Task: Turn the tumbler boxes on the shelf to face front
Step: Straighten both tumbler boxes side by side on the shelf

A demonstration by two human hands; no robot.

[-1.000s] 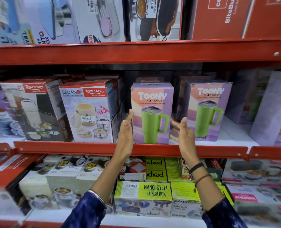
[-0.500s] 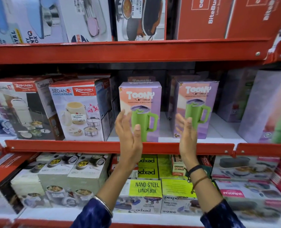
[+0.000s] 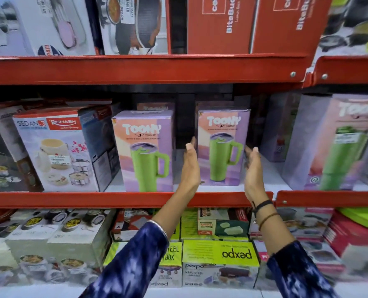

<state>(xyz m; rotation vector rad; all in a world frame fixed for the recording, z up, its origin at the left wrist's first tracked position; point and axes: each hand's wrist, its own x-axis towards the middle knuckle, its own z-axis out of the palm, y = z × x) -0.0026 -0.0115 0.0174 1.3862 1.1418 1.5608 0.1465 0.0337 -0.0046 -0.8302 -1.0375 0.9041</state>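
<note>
Both hands have shifted rightward since the earlier pictures, leaving the first Toony tumbler box (image 3: 144, 150) and coming up on either side of the second Toony tumbler box (image 3: 222, 147), while the camera has swung right as well. At this moment the left hand (image 3: 190, 166) stands flat and edge-on at that second box's left side, fingers straight and together, very near or just touching the cardboard; whether it truly touches cannot be told. On the other side the right hand (image 3: 251, 168) is spread loose with its fingers slightly curled beside the box's right edge, grasping nothing. Each box stands upright on the white floor of the middle shelf (image 3: 127, 200), printed front with its green mug turned toward the camera, the first nearer the red front lip and the second set a little farther back. A dark gap lies between the two. Left of the first box sits a Sedan-3 lunch pack box (image 3: 56, 151), angled a little. Farther right, past the shelf joint, a third tumbler box (image 3: 338, 145) stands close and blurred. Dark blue patterned sleeves cover both forearms, and thin bands circle the right wrist
</note>
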